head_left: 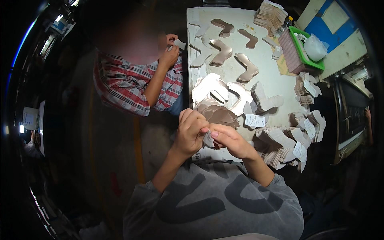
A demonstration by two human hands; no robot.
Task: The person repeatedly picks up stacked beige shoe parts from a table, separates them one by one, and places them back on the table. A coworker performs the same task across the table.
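Close in front of my chest, by the table's near edge, both hands meet with fingers pinched together. My left hand (pixel 189 135) and my right hand (pixel 233 142) grip one small pale grey-white cut piece (pixel 208 140), mostly covered by my fingers. Its full shape does not show. Just beyond my hands lies a fanned pile of brown-grey cut pieces (pixel 219 114). Behind it, shiny pale pieces (pixel 209 87) catch the bright light. To the right of these stands a stack of curved beige pieces (pixel 266 102) beside a white tag (pixel 255 121).
The white table (pixel 276 90) holds several stacks of angled bronze pieces (pixel 221 52) and tagged bundles (pixel 280 140) at the right. A green-rimmed basket (pixel 298 50) with a plastic bag stands at the far right. A co-worker in a plaid shirt (pixel 124 82) handles a pale piece at the left.
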